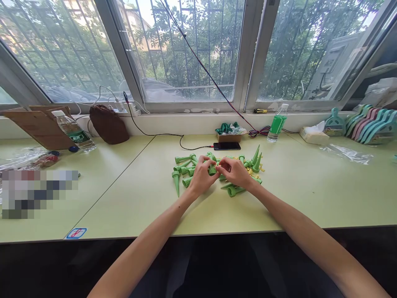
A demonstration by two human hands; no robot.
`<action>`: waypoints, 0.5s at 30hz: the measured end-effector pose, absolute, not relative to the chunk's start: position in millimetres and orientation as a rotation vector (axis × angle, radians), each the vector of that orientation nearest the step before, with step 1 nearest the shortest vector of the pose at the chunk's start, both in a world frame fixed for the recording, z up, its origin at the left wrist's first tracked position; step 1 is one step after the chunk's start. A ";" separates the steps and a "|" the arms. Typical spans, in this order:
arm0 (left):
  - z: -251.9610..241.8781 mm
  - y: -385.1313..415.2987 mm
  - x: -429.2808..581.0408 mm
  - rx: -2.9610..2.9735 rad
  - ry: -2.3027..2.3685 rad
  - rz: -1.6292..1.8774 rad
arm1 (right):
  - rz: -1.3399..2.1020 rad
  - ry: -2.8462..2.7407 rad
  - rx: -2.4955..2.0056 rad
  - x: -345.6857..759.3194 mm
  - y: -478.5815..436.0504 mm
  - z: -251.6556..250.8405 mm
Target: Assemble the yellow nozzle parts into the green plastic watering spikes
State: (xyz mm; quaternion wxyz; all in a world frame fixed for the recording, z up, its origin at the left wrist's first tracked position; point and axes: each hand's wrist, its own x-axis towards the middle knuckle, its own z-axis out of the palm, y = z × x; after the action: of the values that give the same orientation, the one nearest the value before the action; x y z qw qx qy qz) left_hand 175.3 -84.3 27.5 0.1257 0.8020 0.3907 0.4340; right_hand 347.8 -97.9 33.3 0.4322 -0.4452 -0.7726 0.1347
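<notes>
Green plastic cones [175,180] with round caps lie in a loose pile on the pale green table [124,207]. Among those on the right are small yellow pieces [261,169]. Over the middle of the pile, my left hand [203,176] has its fingers closed round a green cone piece [212,169]. My right hand [236,171] meets it from the right, thumb and forefinger pinched at the same piece. Whatever small part sits between the right fingertips is too small to make out. One green cone [255,159] stands upright beyond my right hand.
Behind the pile lie a black phone [227,146] on a cable and a small box [229,137]. Water bottles [277,124] stand on both sides. Tissues [314,133] and coloured plastic items [369,126] are at the right; a brown bag [108,124] and cardboard [40,128] at the left.
</notes>
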 end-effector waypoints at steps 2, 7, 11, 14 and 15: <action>27.0 -83.7 175.3 2.331 1.148 1.272 | 0.358 -1.937 -1.071 347.7 -97.2 32.8; 28.4 -84.8 175.6 2.340 1.129 1.257 | 0.339 -1.940 -1.104 348.7 -94.8 31.1; 29.5 -86.0 175.4 2.356 1.101 1.229 | 0.276 -1.937 -1.182 349.5 -94.7 31.2; 29.4 -85.8 175.1 2.352 1.106 1.229 | 0.280 -1.927 -1.197 349.2 -96.0 32.2; 29.3 -85.6 175.0 2.347 1.113 1.235 | 0.287 -1.923 -1.190 349.0 -96.6 32.6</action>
State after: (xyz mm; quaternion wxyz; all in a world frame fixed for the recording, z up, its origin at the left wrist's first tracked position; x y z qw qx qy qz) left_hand 175.0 -85.6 29.3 0.1324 0.8089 0.3836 0.4255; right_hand 349.0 -96.6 32.6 0.4179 -0.4743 -0.7664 0.1144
